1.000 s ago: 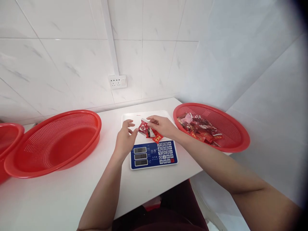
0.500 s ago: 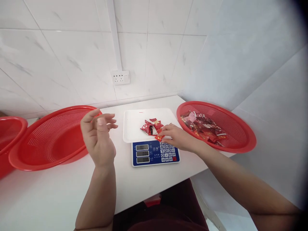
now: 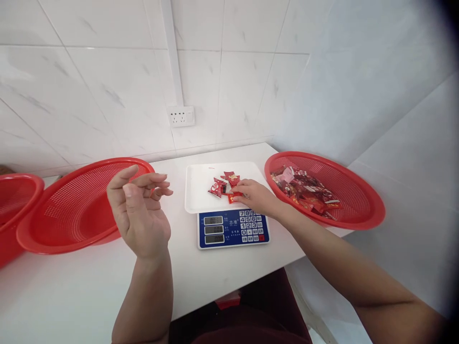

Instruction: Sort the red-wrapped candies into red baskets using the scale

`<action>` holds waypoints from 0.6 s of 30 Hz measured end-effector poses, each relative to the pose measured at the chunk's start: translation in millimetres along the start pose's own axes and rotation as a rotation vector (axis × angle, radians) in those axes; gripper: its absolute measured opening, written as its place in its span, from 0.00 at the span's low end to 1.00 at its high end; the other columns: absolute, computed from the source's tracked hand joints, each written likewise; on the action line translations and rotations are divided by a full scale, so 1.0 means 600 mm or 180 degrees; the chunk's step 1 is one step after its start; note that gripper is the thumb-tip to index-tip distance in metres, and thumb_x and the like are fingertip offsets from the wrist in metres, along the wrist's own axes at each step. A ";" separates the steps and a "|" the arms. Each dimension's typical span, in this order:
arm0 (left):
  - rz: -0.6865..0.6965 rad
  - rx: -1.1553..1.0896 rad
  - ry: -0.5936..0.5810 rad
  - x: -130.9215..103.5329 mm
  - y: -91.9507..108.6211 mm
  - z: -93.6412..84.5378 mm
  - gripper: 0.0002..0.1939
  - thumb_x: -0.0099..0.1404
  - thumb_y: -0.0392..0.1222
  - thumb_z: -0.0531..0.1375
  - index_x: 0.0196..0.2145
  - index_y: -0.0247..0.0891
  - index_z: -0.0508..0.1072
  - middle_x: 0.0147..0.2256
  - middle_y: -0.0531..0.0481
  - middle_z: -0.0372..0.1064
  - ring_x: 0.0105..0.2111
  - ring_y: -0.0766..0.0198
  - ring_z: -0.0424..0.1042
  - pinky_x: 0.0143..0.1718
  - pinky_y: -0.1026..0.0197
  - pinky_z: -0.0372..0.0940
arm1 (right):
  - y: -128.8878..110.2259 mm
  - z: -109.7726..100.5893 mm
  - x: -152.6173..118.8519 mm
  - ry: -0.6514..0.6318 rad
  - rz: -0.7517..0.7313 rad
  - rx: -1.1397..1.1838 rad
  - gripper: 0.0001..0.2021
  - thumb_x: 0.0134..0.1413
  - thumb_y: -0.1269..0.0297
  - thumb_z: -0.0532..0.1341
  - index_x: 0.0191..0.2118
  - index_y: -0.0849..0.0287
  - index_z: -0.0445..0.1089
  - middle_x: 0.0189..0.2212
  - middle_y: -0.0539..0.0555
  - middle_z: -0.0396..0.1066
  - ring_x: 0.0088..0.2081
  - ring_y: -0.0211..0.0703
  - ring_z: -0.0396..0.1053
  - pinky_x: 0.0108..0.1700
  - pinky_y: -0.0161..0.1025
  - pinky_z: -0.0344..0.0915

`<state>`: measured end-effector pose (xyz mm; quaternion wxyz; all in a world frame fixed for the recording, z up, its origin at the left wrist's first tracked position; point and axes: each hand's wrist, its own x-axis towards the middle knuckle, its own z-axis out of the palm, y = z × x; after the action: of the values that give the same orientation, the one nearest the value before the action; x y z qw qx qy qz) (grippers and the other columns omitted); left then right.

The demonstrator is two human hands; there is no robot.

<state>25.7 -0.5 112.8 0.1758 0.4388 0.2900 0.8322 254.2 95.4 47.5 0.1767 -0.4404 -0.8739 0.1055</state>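
Observation:
My left hand [image 3: 139,212] is raised in the air in front of an upright red basket, fingers loosely bent and apart, holding nothing. Over the white tray [image 3: 195,191] of a digital scale [image 3: 233,229], my right hand [image 3: 256,196] has its fingers curled down around small red wrapped packets, partly hiding them. One red packet [image 3: 231,197] shows at its fingertips. Beside the hand on the tray lie a red patterned packet [image 3: 217,188] and another red packet with gold print [image 3: 232,177].
A red mesh basket [image 3: 369,205] with many wrapped packets [image 3: 311,191] stands on the right, close to my right forearm. Two more red baskets stand at left, one [image 3: 43,239] behind my left hand, the other [image 3: 21,184] at the frame edge. A wall socket [image 3: 181,116] is behind.
My left hand has moved slightly left and its fingers tilted. On the tray my right hand has shifted slightly up and left, and the packets under it are rearranged.

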 end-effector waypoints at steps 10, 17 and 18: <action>0.0223 0.0125 0.0122 0.000 0.008 -0.005 0.11 0.68 0.42 0.47 0.40 0.43 0.69 0.28 0.52 0.70 0.27 0.65 0.68 0.27 0.59 0.63 | 0.021 -0.032 -0.020 0.0320 0.0314 -0.0291 0.11 0.57 0.67 0.56 0.43 0.58 0.73 0.40 0.56 0.72 0.44 0.48 0.68 0.46 0.44 0.64; 0.0210 0.0070 0.0105 0.001 0.008 -0.003 0.11 0.68 0.41 0.47 0.40 0.41 0.68 0.28 0.51 0.70 0.26 0.64 0.68 0.27 0.59 0.62 | 0.021 -0.034 -0.025 0.0292 0.0365 -0.0302 0.11 0.57 0.67 0.56 0.43 0.58 0.73 0.40 0.56 0.72 0.44 0.48 0.68 0.45 0.44 0.65; 0.0206 0.0064 0.0103 0.001 0.008 -0.003 0.11 0.68 0.41 0.48 0.40 0.41 0.68 0.28 0.51 0.70 0.26 0.64 0.68 0.27 0.59 0.62 | 0.020 -0.034 -0.026 0.0294 0.0365 -0.0299 0.11 0.57 0.67 0.56 0.43 0.58 0.73 0.40 0.56 0.72 0.44 0.48 0.68 0.45 0.44 0.65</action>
<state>23.6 -4.8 115.3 0.1397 0.4361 0.2868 0.8415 279.7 90.6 58.7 0.1896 -0.5020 -0.8421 0.0539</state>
